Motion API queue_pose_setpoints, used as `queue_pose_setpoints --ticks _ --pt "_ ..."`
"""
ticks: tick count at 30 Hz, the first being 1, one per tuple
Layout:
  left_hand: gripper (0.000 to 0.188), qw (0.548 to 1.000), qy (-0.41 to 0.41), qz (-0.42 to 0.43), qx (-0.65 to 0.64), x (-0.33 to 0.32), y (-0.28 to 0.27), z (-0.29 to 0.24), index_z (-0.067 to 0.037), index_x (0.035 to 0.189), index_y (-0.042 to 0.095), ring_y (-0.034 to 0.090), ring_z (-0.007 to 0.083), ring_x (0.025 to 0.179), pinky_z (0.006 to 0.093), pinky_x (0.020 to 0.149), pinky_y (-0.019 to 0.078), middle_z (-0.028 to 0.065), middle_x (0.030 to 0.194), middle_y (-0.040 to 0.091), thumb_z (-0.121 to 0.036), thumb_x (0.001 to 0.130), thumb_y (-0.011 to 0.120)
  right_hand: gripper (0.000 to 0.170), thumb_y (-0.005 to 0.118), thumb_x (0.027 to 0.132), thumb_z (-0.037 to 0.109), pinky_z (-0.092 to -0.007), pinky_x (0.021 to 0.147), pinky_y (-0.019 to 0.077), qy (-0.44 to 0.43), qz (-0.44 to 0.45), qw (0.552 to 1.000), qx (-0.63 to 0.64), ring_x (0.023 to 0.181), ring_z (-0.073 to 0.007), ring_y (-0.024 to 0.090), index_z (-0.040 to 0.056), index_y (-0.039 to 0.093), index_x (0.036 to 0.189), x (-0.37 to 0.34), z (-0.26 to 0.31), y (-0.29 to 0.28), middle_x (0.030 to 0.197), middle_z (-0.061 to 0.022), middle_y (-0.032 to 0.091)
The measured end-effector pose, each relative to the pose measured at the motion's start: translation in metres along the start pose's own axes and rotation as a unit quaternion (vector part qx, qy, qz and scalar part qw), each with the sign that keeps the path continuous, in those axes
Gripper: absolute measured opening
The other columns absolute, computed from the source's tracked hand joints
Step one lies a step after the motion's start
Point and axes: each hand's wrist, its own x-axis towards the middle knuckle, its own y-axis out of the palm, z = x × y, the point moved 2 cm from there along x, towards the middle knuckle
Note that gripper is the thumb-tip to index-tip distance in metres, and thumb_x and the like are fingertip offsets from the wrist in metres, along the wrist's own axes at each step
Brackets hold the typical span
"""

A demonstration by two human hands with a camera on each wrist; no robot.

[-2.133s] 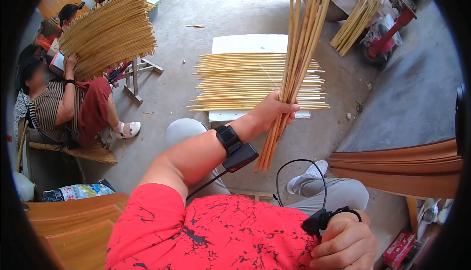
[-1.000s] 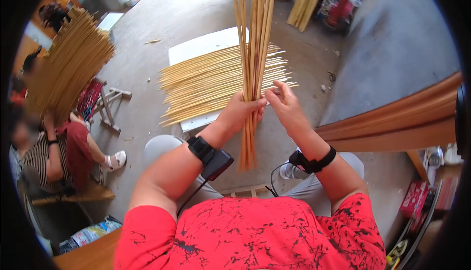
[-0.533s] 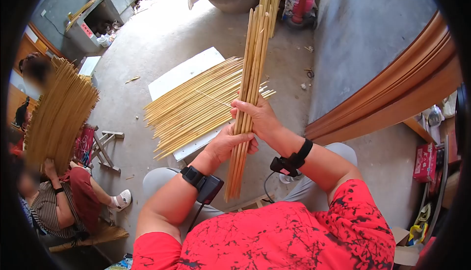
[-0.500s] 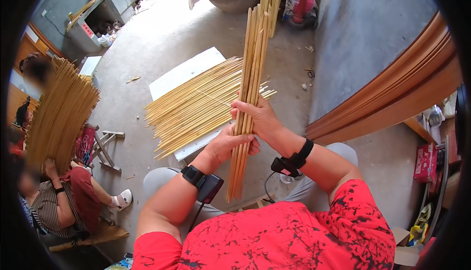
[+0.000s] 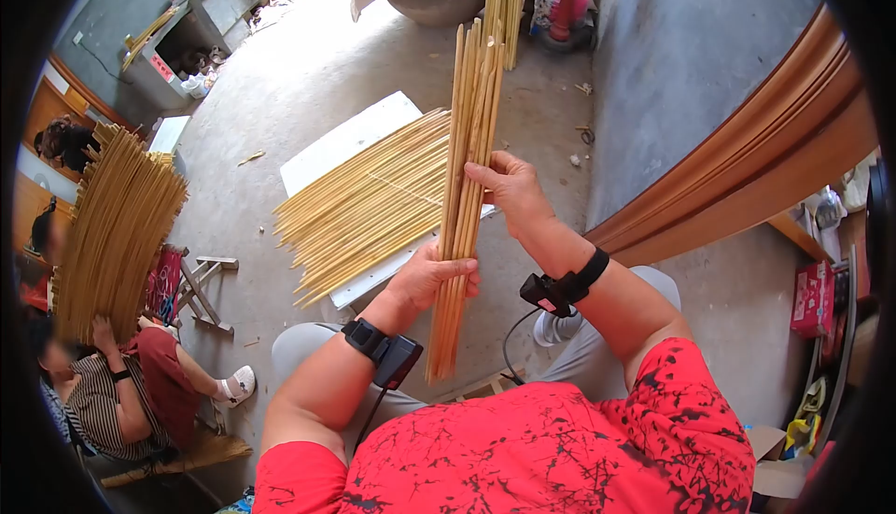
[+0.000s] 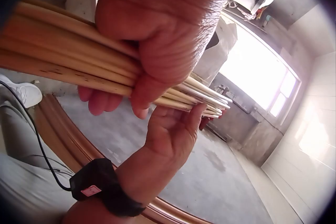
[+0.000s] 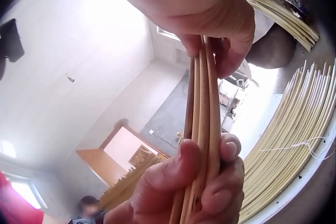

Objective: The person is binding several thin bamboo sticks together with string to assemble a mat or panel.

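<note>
A bundle of long, thin wooden sticks [image 5: 464, 192] stands almost upright in front of the red shirt. My left hand [image 5: 435, 274] grips it below the middle, thumb across the front. Higher up, my right hand [image 5: 513, 195] pinches the bundle's right side between thumb and fingers. In the left wrist view the left hand [image 6: 157, 35] wraps the sticks [image 6: 63, 50], with the right hand [image 6: 170, 134] beyond. The right wrist view shows the right hand [image 7: 226, 29] pinching the sticks [image 7: 202, 103] above the left hand [image 7: 184, 187].
Behind the bundle, a row of sticks [image 5: 364, 201] lies on a white board [image 5: 350, 145] on the floor. At the left a seated person [image 5: 117, 402] holds a large stick mat [image 5: 117, 234]. A curved brown wooden piece [image 5: 747, 159] runs along the right.
The right hand came up from my lap and took hold of the bundle, then shifted slightly up and right along it. My left hand has kept its grip, while the view has turned.
</note>
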Motion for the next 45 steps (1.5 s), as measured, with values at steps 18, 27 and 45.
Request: queue_pose_setpoints --ticks 18,27,45 --pt "0.021 0.999 -0.02 0.021 -0.015 0.001 -0.004 0.0 -0.002 0.094 0.055 0.063 0.022 0.067 0.0345 0.062 0.0533 0.0105 0.075 0.062 -0.01 0.077 0.065 0.023 0.06 0.082 0.014 -0.0309 0.069 0.0501 0.051 -0.022 0.997 0.047 0.079 -0.0168 0.06 0.0005 0.059 0.1 0.001 -0.003 -0.008 0.087 -0.0066 0.062" --pt "0.021 0.999 -0.023 0.016 -0.023 0.0 -0.004 -0.001 -0.001 0.094 0.055 0.063 0.022 0.067 0.0343 0.062 0.0539 0.0111 0.075 0.062 -0.008 0.076 0.065 0.017 0.06 0.082 0.016 -0.0304 0.067 0.0489 0.041 -0.034 0.998 0.045 0.074 -0.0141 0.058 0.0027 0.06 0.093 -0.001 -0.001 -0.008 0.082 -0.0044 0.061" --pt "0.023 0.998 -0.038 0.043 -0.028 -0.003 -0.005 -0.003 0.001 0.096 0.053 0.063 0.0254 0.069 0.0358 0.064 0.0529 0.0141 0.077 0.062 -0.007 0.077 0.062 0.012 0.065 0.078 0.014 -0.0245 0.055 0.0466 0.037 -0.041 0.998 0.027 0.061 -0.011 0.057 0.0036 0.06 0.08 0.0 -0.008 -0.012 0.072 -0.0032 0.061"
